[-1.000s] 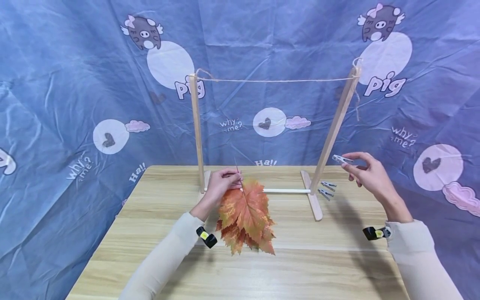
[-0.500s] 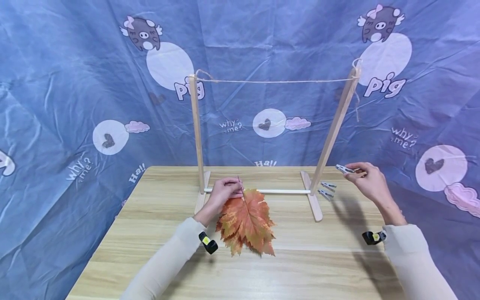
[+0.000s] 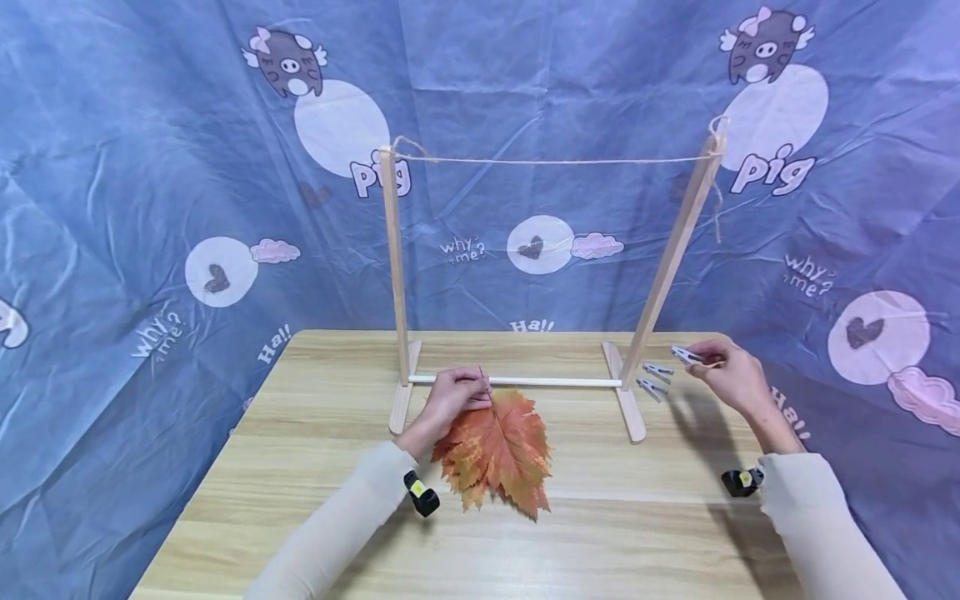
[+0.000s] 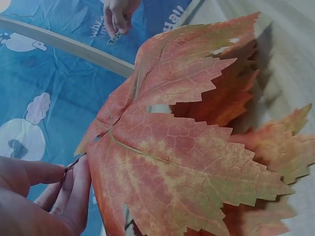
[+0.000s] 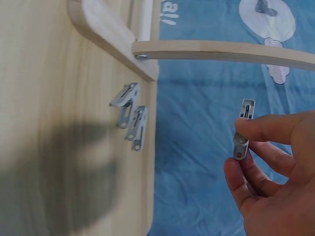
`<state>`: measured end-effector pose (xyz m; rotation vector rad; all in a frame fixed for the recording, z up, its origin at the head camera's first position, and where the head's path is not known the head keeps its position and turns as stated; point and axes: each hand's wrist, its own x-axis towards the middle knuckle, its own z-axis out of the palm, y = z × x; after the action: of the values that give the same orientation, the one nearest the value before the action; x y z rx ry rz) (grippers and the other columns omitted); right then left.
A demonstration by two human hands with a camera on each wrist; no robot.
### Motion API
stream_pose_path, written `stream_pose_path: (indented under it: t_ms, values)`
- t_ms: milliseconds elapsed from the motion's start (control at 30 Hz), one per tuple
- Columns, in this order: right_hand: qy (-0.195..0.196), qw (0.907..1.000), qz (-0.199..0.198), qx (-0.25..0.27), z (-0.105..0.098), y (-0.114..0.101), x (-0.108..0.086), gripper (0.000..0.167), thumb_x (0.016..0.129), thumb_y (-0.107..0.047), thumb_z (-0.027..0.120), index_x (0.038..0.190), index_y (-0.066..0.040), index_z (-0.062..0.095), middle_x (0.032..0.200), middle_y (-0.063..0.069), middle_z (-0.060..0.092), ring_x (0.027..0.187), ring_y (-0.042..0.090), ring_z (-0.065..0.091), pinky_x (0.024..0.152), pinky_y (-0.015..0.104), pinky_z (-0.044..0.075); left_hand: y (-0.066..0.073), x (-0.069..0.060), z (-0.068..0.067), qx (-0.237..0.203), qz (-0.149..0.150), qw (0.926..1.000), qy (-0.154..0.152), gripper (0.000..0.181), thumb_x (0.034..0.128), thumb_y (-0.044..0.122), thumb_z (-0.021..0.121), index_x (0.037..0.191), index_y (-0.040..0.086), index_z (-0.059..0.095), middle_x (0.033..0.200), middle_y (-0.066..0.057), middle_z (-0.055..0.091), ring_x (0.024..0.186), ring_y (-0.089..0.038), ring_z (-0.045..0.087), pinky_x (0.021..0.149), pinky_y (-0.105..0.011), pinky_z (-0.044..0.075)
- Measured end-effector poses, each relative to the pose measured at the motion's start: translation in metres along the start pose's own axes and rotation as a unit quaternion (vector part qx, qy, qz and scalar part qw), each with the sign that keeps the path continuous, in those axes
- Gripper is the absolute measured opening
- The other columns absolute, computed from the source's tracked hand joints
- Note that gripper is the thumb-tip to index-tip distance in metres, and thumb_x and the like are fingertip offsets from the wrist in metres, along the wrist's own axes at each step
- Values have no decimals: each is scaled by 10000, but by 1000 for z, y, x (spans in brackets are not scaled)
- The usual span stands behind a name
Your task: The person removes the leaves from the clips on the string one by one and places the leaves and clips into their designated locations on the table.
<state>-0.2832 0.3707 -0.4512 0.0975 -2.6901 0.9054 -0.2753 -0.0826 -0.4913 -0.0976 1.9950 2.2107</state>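
Observation:
By its thin stem, my left hand (image 3: 456, 395) pinches an orange-red maple leaf (image 3: 510, 442), seen large in the left wrist view. Further leaves (image 4: 275, 142) lie beneath it on the wooden table (image 3: 315, 467). My right hand (image 3: 731, 375) pinches a grey clothespin (image 3: 686, 356) between thumb and fingers, above the table's back right part; the right wrist view shows this clothespin (image 5: 244, 130) up close. Two more grey clothespins (image 3: 657, 372) lie on the table beside the stand's right foot, left of my right hand.
A wooden stand (image 3: 666, 250) rises behind the leaves, with a twine line (image 3: 555, 162) strung between its post tops and a white rod (image 3: 562, 382) low across its base. A blue printed curtain (image 3: 480, 83) hangs behind and around the table.
Both hands have come lower. The left has drawn the top leaf down toward the table and slightly right; the right has lowered its clothespin toward the two on the table.

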Motion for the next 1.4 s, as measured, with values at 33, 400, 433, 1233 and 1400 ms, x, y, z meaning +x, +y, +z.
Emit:
stream_pose_path:
  t_ms: [33, 400, 433, 1233, 1400]
  values:
    - [-30, 10000, 28, -4, 1, 1, 0, 265, 900, -133, 805, 1131, -7, 770, 1013, 206, 764, 748, -137, 512, 674, 130, 427, -2, 0, 0, 31, 1, 10000, -21, 256, 1018, -15, 642, 1221, -171, 650, 918, -119, 762, 735, -97, 720, 761, -276, 678]
    - [-416, 9991, 63, 57, 16, 19, -1, 335, 910, -112, 820, 1157, 95, 729, 975, 254, 769, 739, 9, 592, 620, 173, 475, -23, 2, -1, 182, -166, 9997, -65, 228, 1032, -9, 630, 1197, -164, 658, 908, -151, 759, 738, -113, 735, 762, -281, 680]
    - [-471, 9988, 84, 70, 17, 21, -2, 345, 913, -110, 819, 1164, 104, 721, 984, 268, 765, 749, 35, 605, 624, 178, 480, -24, 3, -2, 236, -192, 9995, -66, 224, 1028, -20, 627, 1193, -166, 663, 922, -170, 760, 737, -116, 735, 765, -287, 681]
    - [-949, 9942, 454, -227, 41, 51, -14, 336, 940, -125, 770, 1184, 95, 697, 1090, 317, 739, 930, 390, 696, 742, 378, 492, -34, 12, -16, 3057, 54, 9520, 140, 160, 971, 192, 768, 864, 80, 811, 643, 28, 621, 455, -68, 468, 405, -187, 418]
    - [-863, 9948, 459, -295, 45, 56, -16, 337, 919, -105, 771, 1173, 102, 692, 1062, 311, 740, 902, 375, 688, 734, 373, 480, -35, 12, -17, 3284, 67, 9444, 152, 171, 963, 208, 778, 844, 89, 808, 667, 18, 649, 461, -63, 460, 406, -185, 415]
